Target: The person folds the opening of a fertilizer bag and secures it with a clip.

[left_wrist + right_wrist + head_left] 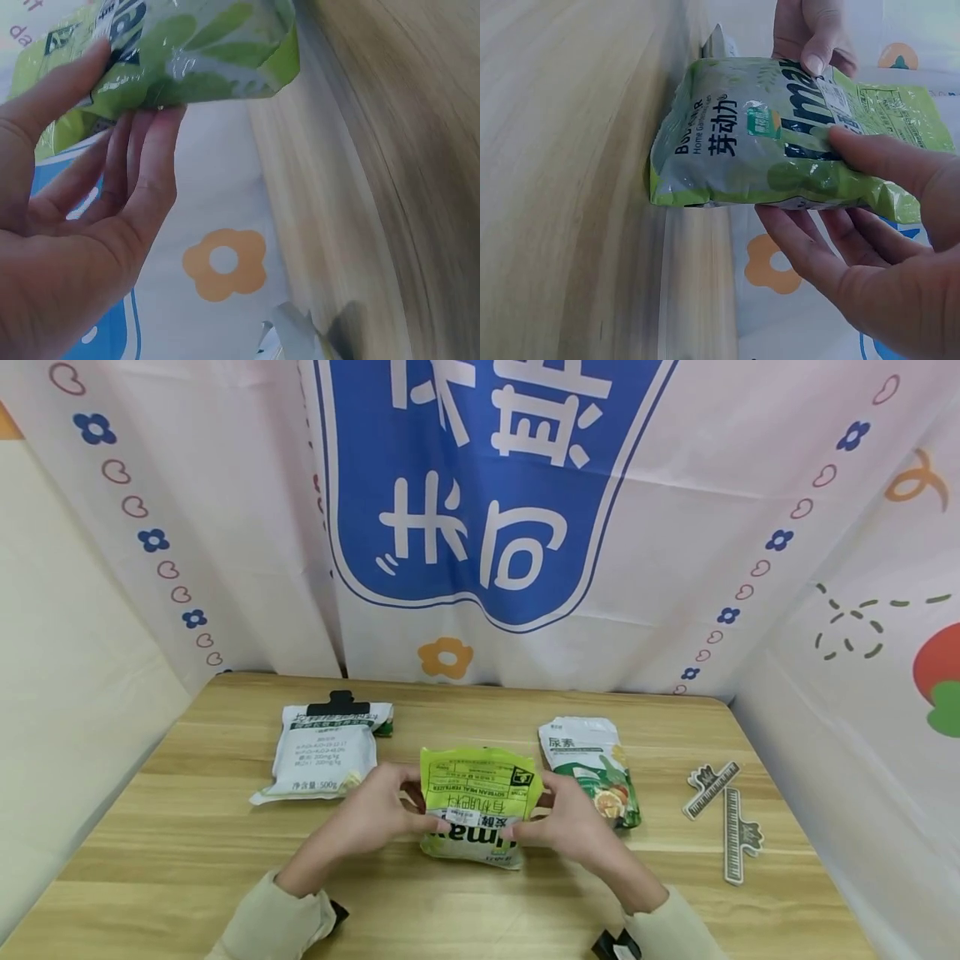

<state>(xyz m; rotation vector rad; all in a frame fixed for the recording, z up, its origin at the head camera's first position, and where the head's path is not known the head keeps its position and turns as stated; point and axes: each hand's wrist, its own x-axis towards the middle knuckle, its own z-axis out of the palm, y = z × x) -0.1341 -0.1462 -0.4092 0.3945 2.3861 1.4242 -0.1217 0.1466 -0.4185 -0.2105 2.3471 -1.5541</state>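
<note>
A green and white fertilizer bag stands roughly upright at the middle of the wooden table, its upper part folded toward the front. My left hand grips its left side, thumb on the front and fingers behind. On the opposite side my right hand holds it the same way. In the right wrist view the bag's lower end reaches the table surface, and both thumbs press on its printed face. The left wrist view shows the fingers under the bag's edge.
Back left lies a white bag with a black clip on its top. Behind my right hand is a white and green pouch. Two piano-key-patterned clips lie at the right. A printed curtain hangs behind the table.
</note>
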